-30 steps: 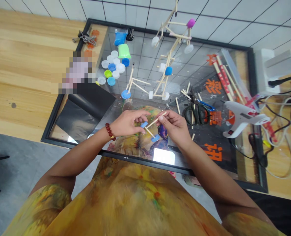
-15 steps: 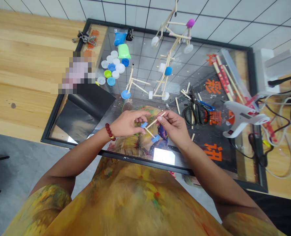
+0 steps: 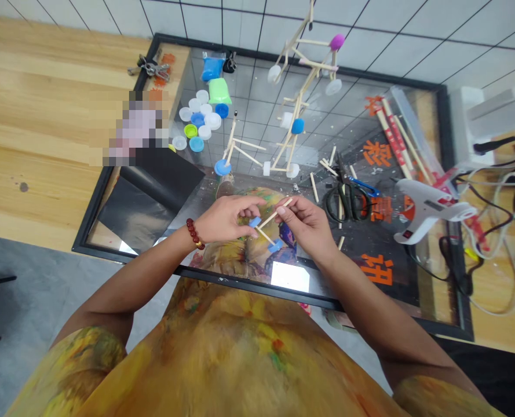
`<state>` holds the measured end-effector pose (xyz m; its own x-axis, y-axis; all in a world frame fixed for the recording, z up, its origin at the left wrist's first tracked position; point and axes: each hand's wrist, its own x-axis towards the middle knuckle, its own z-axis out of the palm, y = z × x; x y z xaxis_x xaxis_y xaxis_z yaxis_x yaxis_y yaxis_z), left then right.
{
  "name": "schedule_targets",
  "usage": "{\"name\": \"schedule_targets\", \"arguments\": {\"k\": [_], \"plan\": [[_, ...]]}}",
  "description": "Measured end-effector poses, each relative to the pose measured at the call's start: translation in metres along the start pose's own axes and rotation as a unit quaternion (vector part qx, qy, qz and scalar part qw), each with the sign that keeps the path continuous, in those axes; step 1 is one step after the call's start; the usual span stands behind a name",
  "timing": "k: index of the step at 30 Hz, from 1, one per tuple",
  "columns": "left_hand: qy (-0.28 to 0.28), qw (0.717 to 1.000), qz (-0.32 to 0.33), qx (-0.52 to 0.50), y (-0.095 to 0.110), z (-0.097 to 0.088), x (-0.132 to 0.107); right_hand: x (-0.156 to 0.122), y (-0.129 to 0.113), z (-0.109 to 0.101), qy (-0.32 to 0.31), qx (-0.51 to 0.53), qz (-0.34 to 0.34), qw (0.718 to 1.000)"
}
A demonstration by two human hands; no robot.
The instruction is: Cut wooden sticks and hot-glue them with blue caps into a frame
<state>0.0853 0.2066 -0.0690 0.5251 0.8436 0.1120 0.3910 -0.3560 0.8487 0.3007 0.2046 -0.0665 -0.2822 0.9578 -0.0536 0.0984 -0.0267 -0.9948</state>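
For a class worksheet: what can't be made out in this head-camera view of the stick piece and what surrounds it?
Head view:
- Stick piece: the gripped parts are hidden by the fingers of the left hand and right hand.
- Pixelated patch: blurred, so its contents can't be told.
- Cables: cut off by the right edge.

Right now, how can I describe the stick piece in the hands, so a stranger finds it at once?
On the black-framed glass panel, look at the near edge, where the left hand and right hand meet. Between them is a small wooden stick piece with two blue tabs; the larger stick models beyond it end in bottle caps.
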Motion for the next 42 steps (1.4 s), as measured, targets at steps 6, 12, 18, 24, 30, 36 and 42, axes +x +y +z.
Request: {"name": "schedule_targets", "arguments": {"k": [6,12,18,24,30,36,42], "plan": [[-0.003,1.000,0.002,0.001,0.0007,-0.0001,0.0000,0.0000,0.0009,-0.0003,0.000,0.004,0.000,1.000],[-0.003,1.000,0.006,-0.003,-0.0005,0.0004,0.0002,0.0000,0.0013,0.0004,-0.001,0.003,0.001,1.000],[0.002,1.000,0.012,-0.006,-0.0024,0.0011,-0.0003,0.0005,0.0029,0.0005,-0.007,-0.002,0.000,1.000],[0.001,1.000,0.015,-0.005,-0.0022,0.0009,-0.0003,0.0002,0.0046,-0.0004,-0.011,-0.005,-0.007,1.000],[0.001,1.000,0.008,0.001,-0.0018,0.0010,-0.0004,0.0000,0.0033,-0.0002,-0.012,-0.008,-0.010,1.000],[0.002,1.000,0.011,-0.003,-0.0014,0.0010,-0.0004,-0.0004,0.0028,0.0002,-0.015,-0.005,-0.005,1.000],[0.001,1.000,0.014,-0.002,-0.0005,0.0009,-0.0002,-0.0006,0.0025,-0.0001,-0.018,-0.003,-0.005,1.000]]}}
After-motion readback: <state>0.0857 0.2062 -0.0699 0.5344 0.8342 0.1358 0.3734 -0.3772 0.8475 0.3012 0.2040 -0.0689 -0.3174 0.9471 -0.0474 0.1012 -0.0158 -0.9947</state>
